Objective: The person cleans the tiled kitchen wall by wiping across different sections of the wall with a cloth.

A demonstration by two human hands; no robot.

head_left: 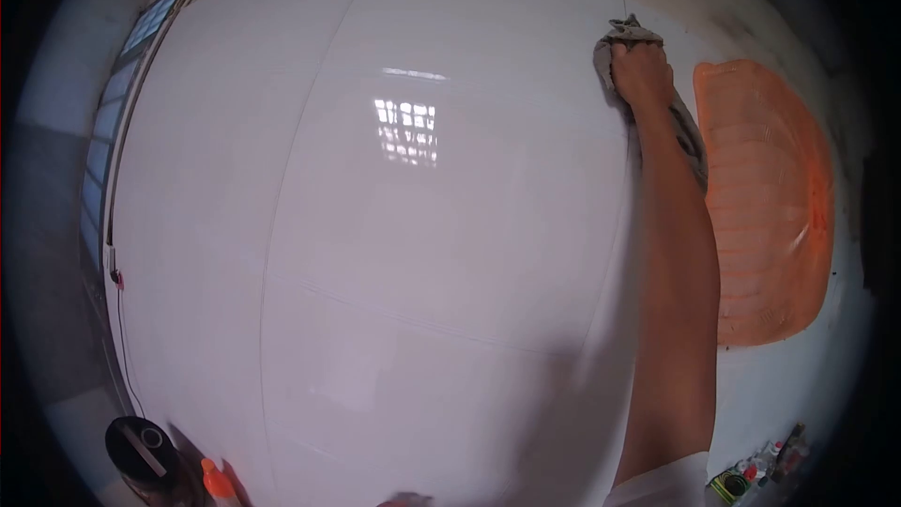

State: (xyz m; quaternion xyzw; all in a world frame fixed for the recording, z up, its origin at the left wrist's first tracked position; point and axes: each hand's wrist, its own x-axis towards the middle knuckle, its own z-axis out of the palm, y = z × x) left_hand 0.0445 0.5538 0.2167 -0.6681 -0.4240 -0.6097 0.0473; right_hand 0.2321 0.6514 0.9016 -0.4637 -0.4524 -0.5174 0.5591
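My right hand [642, 73] is closed on a crumpled grey cloth [614, 45] at the upper right. It presses the cloth against a glossy white surface [450, 225] marked by thin seam lines. Part of the cloth hangs down behind my wrist and forearm. At the bottom edge, a small blurred shape [405, 499] peeks into view; it may be my left hand, but its fingers cannot be made out.
Right of my forearm is a ribbed, shiny orange panel [765, 207]. A dark round container [143, 455] and an orange-topped bottle [218, 481] stand at the lower left. Several small items [755, 474] cluster at the lower right. A paned window [108, 122] lines the left.
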